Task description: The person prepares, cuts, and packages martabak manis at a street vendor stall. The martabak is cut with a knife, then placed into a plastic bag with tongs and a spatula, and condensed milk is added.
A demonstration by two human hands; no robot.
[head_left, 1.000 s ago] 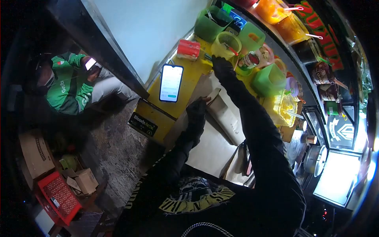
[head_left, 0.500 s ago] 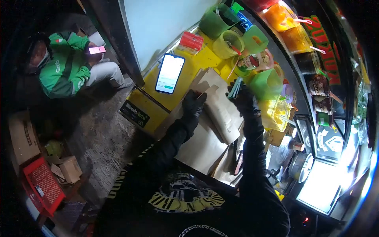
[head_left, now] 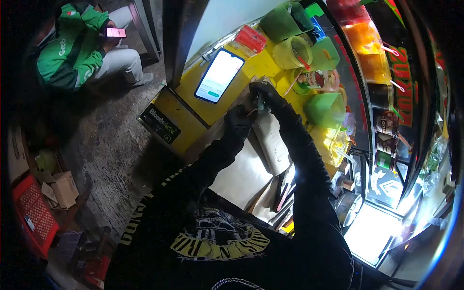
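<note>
Both my hands wear black gloves and meet at the far end of a folded brown paper wrap [head_left: 271,150]. My left hand [head_left: 239,121] has its fingers curled at the wrap's far left edge. My right hand [head_left: 267,95] is closed on a small grey-green object [head_left: 261,103], which is partly hidden between the hands. Under the wrap lie flat brown paper sheets [head_left: 237,169]. Beyond my left hand a lit phone [head_left: 219,76] rests on the yellow table [head_left: 191,105].
Green and yellow tubs [head_left: 292,53], a red container [head_left: 250,40] and a can [head_left: 311,79] stand at the back right. Orange tubs [head_left: 369,53] line a shelf. A person in a green jacket [head_left: 72,46] sits at the left, holding a phone. A red crate [head_left: 36,215] is lower left.
My right hand has moved left and away from me, with the grey-green object, to meet my left hand at the wrap's far end. The camera view has shifted.
</note>
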